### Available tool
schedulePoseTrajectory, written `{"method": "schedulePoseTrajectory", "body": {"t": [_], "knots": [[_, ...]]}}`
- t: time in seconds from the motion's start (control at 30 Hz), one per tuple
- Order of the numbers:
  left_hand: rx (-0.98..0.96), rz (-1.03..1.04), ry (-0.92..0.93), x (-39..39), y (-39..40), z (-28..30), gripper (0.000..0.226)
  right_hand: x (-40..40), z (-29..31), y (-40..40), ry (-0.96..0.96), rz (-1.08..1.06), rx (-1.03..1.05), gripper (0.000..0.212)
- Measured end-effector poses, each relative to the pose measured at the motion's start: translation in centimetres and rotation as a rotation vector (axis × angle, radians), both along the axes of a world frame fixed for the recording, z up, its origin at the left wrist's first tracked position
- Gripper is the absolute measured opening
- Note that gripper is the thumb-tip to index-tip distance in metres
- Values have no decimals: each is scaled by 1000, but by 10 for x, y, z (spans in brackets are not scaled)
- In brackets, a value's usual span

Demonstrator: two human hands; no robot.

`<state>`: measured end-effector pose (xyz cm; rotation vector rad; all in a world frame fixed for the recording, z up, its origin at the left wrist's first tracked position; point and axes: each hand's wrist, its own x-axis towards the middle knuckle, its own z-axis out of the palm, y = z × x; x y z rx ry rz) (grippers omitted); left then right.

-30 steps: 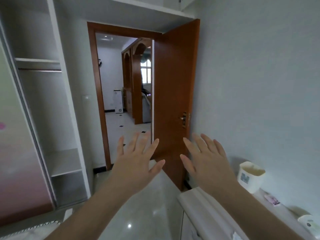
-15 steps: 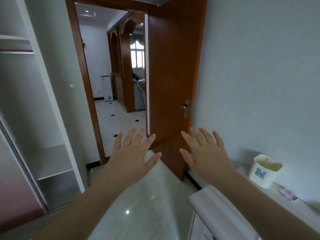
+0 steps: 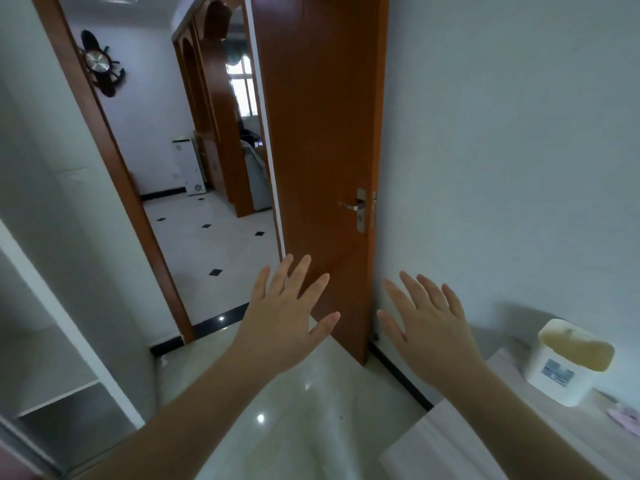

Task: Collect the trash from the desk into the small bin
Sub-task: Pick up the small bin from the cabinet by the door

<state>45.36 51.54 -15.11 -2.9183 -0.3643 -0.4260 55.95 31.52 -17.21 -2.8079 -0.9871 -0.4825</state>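
Cream-white plastic forms the small bin [image 3: 568, 365], a squat tub with rounded corners, an open top showing a yellowish inside, and a blue-grey label on the side facing the camera. It stands upright on the pale counter [image 3: 460, 441] at the lower right, close to the white wall [image 3: 502, 150]. Just beyond it, near the frame's right edge, lies a small pinkish scrap [image 3: 623, 416], too blurred to identify. The left hand [image 3: 284, 317] is raised in mid-air with fingers straight and spread, holding nothing. The right hand [image 3: 426, 323] is held the same way, fingers splayed and empty, well apart from the bin. Behind the hands an orange-brown wooden door [image 3: 322, 133] stands open onto a tiled floor [image 3: 214, 244].
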Motion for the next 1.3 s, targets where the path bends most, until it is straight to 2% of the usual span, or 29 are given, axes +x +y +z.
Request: {"method": "schedulePoseTrajectory", "body": {"t": [0.17,0.3,0.6,0.77,0.87,1.07,1.3], "knots": [[-49,-4,-7,52,25,-17,72,50,-11,36,62,15,10,61],[-76,-34,-28,90,50,-29,75,87,-11,64,60,-31,40,60],[-137,-132,-89,180,157,-62,68,160,-37,164,97,-81,32,62],[-139,-205,-86,231,217,-67,65,192,-40,223,131,-193,54,70],[-130,-298,-69,266,241,-72,63,207,-47,237,146,-250,29,61],[-142,-483,26,342,231,-83,64,241,-60,212,159,-393,21,60],[-146,-696,96,432,162,-95,63,289,-86,157,169,-591,61,60]]}}
